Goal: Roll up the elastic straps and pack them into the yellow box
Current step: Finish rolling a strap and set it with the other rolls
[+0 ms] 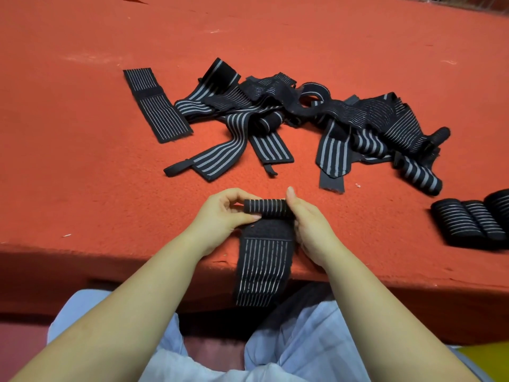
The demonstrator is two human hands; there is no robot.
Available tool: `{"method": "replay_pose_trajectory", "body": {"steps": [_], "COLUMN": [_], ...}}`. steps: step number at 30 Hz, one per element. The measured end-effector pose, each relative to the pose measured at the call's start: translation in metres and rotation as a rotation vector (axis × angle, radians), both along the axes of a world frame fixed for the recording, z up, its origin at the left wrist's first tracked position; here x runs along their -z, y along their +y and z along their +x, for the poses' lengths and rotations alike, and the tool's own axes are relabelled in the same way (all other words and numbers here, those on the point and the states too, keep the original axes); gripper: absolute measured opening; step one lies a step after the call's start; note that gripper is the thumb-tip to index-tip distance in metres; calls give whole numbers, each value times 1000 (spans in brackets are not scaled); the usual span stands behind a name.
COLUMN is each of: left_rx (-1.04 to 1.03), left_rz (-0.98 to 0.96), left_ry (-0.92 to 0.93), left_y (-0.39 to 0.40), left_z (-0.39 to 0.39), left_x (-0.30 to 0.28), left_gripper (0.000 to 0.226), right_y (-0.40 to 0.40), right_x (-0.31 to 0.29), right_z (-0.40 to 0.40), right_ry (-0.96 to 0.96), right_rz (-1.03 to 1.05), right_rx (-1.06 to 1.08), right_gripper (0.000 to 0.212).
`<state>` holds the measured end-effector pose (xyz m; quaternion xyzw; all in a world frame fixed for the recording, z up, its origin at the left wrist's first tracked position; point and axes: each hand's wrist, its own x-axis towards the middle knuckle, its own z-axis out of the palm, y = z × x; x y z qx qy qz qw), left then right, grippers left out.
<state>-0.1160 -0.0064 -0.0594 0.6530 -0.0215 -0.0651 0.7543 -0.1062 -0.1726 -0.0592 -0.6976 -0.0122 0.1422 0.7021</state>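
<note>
A black elastic strap with grey stripes (263, 266) lies across the near edge of the red table, its tail hanging over the edge toward my lap. Its far end is wound into a small roll (265, 208). My left hand (224, 216) pinches the roll's left end between thumb and fingers. My right hand (308, 224) grips its right end, thumb raised. A loose pile of unrolled straps (275, 117) sprawls across the middle of the table. A yellow corner (484, 359) shows at the bottom right, likely the box.
One flat strap (157, 106) lies apart at the pile's left. Three finished rolls (473, 219) sit side by side at the right edge. The red felt table (82, 161) ends in a drop just below my hands; pale blue trousers (303, 340) cover my lap.
</note>
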Motion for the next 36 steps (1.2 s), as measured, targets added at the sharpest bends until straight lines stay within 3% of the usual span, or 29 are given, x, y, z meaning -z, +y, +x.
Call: {"method": "replay_pose_trajectory", "body": {"steps": [4,10,11,15,19,23,25,28,36], "left_rx": [82,169,169,137,121,97,81,133,150], "left_rz": [65,80,73,24,37,11,-4,35,29], "left_ry": [-4,60,62,53,39,12,3,-3,52], "left_y": [0,0,1,4,3,4,4,4,4], "left_z": [-2,1,1,2,2,1,1,0,2], "left_x": [0,-3,-3,-2,-1,-1,0,-1,0], "left_gripper": [37,17,17,16,19,28,34,36,20], "right_y": [-5,-14,-13,-5,-3,-2,-1,-6,-7], "right_x": [4,3,3,2,1,-1,-1,4,5], "right_z": [0,-2,-2,-3,-5,-4,-3,-4,-5], "right_ry": [-6,31,25,-17,-78,-57,-37,-40,-20], "right_rz": [55,164,152,13,-18,-42,-26,46,67], "right_rx": [-16,-10,-11,-69,-31,-46,-42,-31,-43], "right_gripper": [8,20,18,48,44,56,49,23,34]}}
